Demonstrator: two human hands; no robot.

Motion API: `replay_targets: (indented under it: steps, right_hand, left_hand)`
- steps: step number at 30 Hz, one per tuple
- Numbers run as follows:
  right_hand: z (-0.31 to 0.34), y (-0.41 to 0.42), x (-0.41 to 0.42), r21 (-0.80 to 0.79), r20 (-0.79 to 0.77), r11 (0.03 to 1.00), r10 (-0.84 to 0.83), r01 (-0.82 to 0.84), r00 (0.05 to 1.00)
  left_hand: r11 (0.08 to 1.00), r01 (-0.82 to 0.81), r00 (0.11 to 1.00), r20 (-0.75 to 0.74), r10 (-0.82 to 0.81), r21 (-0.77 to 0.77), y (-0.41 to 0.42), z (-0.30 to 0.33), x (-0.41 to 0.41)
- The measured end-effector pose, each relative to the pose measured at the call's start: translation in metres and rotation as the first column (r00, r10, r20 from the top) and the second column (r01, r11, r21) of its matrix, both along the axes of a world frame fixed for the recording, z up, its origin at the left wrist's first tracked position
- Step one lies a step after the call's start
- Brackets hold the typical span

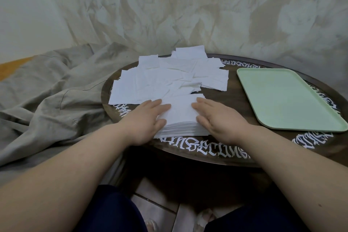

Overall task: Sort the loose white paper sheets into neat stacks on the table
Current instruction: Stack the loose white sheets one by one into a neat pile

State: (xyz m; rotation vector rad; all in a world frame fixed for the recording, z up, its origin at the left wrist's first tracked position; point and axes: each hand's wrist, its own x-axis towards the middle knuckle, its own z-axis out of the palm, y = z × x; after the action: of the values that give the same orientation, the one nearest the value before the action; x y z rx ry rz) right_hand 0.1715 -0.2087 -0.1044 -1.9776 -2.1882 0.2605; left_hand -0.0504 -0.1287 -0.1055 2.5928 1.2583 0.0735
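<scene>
While both palms flank it, the neat stack sits at the near edge of the round table, squarely between the left hand and the right hand. Each hand lies flat with straight fingers pressed to a side of the stack, gripping nothing. Its long axis runs left to right, across the person's front. Beyond the fingertips, toward the wall, the loose sheets sprawl in an overlapping heap, slightly to the left (so the left hand looks the nearer one for the next sheet, I'd judge). A pale green tray lies on the right part of the dark, lettered tabletop. Grey cloth is bunched at the left, against a mottled wall.
</scene>
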Motion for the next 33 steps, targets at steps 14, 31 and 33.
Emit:
replay_targets:
  steps: [14, 31, 33]
  right_hand:
    - [0.023, 0.007, 0.009, 0.275, -0.205, 0.948, -0.107, 0.162, 0.973]
    - [0.022, 0.189, 0.062, 0.156, -0.044, 0.981, -0.114, 0.12, 0.992]
    - [0.014, 0.216, 0.065, 0.079, -0.042, 0.992, -0.095, 0.098, 0.995]
  left_hand:
    - [0.975, -0.187, 0.932, 0.334, 0.138, 0.12, 0.006, 0.009, -0.005]
    - [0.962, -0.161, 0.97, 0.215, 0.113, 0.22, 0.164, 0.016, 0.065]
    - [0.963, -0.174, 0.972, 0.19, 0.135, 0.205, 0.188, 0.011, 0.076]
